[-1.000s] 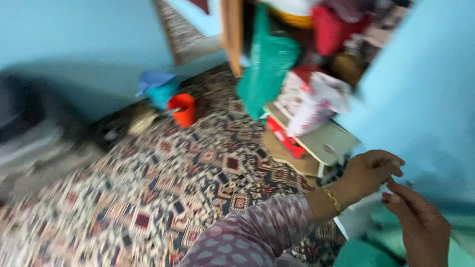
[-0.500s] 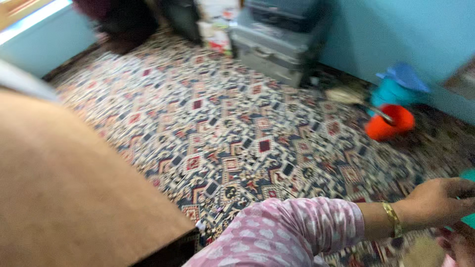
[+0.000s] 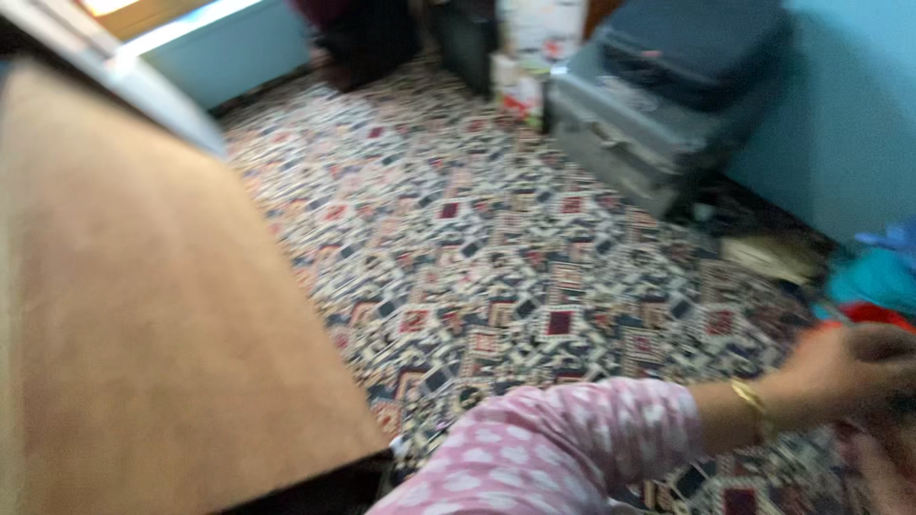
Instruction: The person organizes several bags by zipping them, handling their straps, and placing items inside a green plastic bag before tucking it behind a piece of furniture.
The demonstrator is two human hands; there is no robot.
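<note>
Two hands meet at the lower right edge of the view: the left hand [image 3: 840, 372], with a gold bangle [image 3: 754, 408] and a pink dotted sleeve [image 3: 572, 443], curls its fingers loosely, and whether they grip anything cannot be told through the blur. Only a sliver of the right hand [image 3: 883, 467] shows, its fingers unreadable. Just beyond lie a red object [image 3: 878, 315] and teal cloth [image 3: 873, 277] on the patterned carpet [image 3: 496, 248]. No finished work is evident; a brown surface [image 3: 143, 315] fills the left.

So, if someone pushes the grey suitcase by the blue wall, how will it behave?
The grey suitcase looks boxy and lies flat, so it probably will not tip. On the patterned carpet it would likely drag, not slide. Another dark case on top adds weight.
</note>
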